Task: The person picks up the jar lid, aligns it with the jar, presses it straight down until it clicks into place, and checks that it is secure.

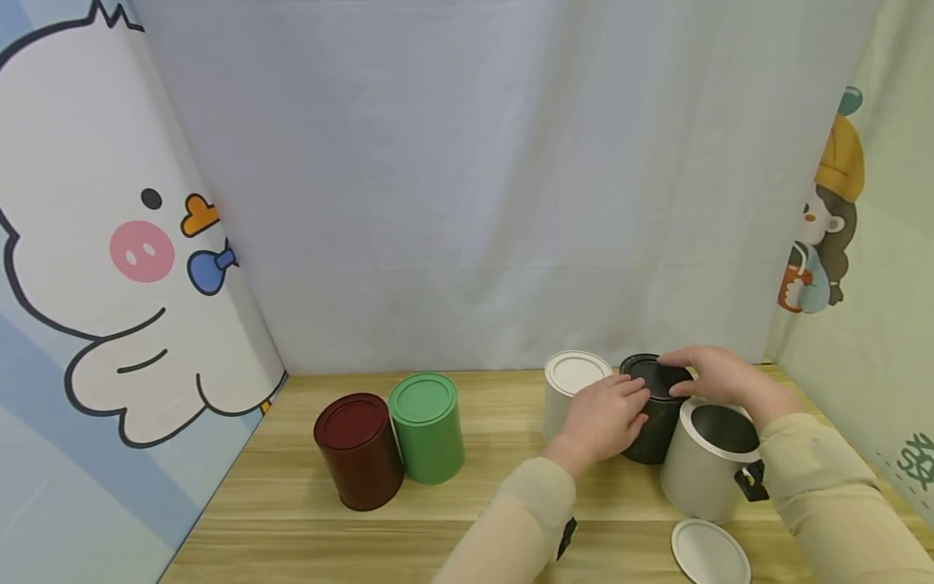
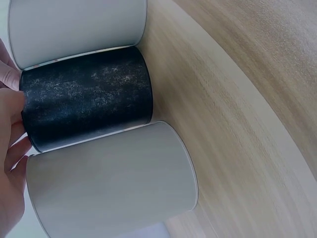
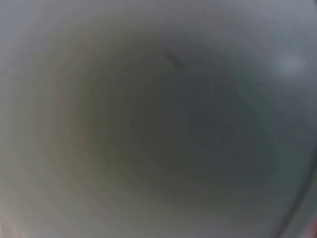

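Note:
The black canister (image 1: 653,422) stands upright between two pale ones, its lid (image 1: 660,377) on top. My left hand (image 1: 604,414) holds the lid's left edge, fingertips over the rim and thumb lower at the side. From the right, my right hand (image 1: 722,380) grips the same lid, thumb and fingers spread across its edge. In the left wrist view, fingers (image 2: 15,106) touch the top end of the black canister (image 2: 89,96). Under my right wrist is a lidless white canister (image 1: 696,478); its blurred inside (image 3: 163,124) fills the right wrist view.
A white lid (image 1: 710,553) lies flat in front of the lidless canister. Left of the black canister stands a lidded white canister (image 1: 558,405). Dark red (image 1: 361,462) and green (image 1: 430,442) lidded canisters stand farther left on the wooden table (image 1: 292,519). A pale curtain (image 1: 452,186) hangs behind.

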Demonstrator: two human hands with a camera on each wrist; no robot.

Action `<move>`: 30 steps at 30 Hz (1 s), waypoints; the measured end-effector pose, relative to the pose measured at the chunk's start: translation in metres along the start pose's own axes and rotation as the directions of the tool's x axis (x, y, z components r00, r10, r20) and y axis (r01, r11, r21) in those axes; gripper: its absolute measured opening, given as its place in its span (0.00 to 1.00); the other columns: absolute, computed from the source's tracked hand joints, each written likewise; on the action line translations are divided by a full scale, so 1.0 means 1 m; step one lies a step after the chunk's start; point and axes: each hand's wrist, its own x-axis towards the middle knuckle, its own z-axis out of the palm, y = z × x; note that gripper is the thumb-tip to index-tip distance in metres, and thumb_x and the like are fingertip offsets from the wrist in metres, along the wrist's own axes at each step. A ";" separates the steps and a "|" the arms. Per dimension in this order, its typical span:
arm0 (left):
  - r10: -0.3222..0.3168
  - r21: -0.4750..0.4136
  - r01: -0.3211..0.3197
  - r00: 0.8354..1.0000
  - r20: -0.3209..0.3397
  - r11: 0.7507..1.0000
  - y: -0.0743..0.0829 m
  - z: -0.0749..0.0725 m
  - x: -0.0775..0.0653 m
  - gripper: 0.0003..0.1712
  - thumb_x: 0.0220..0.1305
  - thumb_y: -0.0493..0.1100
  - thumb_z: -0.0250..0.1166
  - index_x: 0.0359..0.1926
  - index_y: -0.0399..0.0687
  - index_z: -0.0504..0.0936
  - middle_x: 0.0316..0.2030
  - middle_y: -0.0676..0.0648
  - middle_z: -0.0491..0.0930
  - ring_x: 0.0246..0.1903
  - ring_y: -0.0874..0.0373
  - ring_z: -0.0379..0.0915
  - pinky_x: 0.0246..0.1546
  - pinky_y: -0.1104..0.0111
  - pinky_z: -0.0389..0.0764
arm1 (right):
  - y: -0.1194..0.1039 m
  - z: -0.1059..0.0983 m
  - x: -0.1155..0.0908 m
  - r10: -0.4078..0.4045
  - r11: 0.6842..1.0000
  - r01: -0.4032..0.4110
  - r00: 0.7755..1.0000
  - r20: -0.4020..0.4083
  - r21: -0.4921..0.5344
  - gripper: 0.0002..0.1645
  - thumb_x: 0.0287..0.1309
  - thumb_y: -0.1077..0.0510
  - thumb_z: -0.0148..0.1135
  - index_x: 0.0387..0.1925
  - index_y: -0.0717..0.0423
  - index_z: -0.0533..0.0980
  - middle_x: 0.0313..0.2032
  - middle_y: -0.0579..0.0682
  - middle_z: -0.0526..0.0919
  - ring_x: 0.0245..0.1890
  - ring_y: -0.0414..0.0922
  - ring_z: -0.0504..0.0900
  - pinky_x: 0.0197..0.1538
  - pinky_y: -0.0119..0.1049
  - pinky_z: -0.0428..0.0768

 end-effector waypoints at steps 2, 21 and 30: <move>-0.002 -0.002 0.002 1.000 0.001 1.000 0.000 0.000 0.000 0.22 0.73 0.57 0.56 0.63 0.61 0.79 0.63 0.60 0.74 0.65 0.66 0.65 0.66 0.78 0.57 | 0.001 0.000 0.000 -0.001 1.000 0.001 1.000 0.001 -0.005 0.27 0.53 0.62 0.73 0.54 0.72 0.77 0.51 0.70 0.80 0.54 0.69 0.75 0.55 0.62 0.73; -0.013 -0.017 0.013 1.000 -0.002 1.000 0.001 0.000 -0.001 0.22 0.72 0.56 0.58 0.63 0.61 0.79 0.63 0.60 0.74 0.65 0.65 0.65 0.66 0.77 0.58 | 0.005 0.003 0.001 -0.011 1.000 0.011 1.000 0.005 -0.025 0.27 0.55 0.62 0.72 0.54 0.73 0.77 0.52 0.70 0.79 0.55 0.69 0.75 0.56 0.62 0.73; -0.015 -0.018 0.015 1.000 -0.003 1.000 0.002 0.002 -0.002 0.23 0.72 0.56 0.58 0.64 0.60 0.79 0.63 0.59 0.74 0.65 0.65 0.64 0.67 0.77 0.57 | 0.006 0.004 0.001 -0.047 0.998 0.047 0.999 0.000 -0.034 0.27 0.55 0.62 0.71 0.54 0.73 0.77 0.52 0.71 0.79 0.54 0.69 0.75 0.56 0.62 0.73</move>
